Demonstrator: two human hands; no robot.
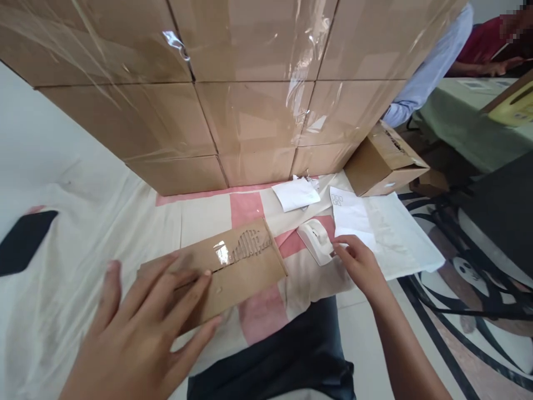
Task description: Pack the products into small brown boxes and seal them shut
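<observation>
A flat brown cardboard box (245,272) lies on the bed-like surface, with a seam along its top and a shiny strip of clear tape (222,253) across part of it. My left hand (152,322) rests over the box's left part, fingers spread, the fingertips on the top near the seam. A white tape dispenser (316,241) sits to the right of the box. At its right end is my right hand (357,260), thumb and fingers pinched together. Whatever is between those fingertips is too small to make out.
Taped cardboard boxes (254,116) form a tall stack behind. White papers (296,194) and a drawn-on sheet (352,214) lie near the dispenser. Another box (385,161) stands right, beside a person's blue sleeve (433,66). A black phone-like slab (25,241) lies left.
</observation>
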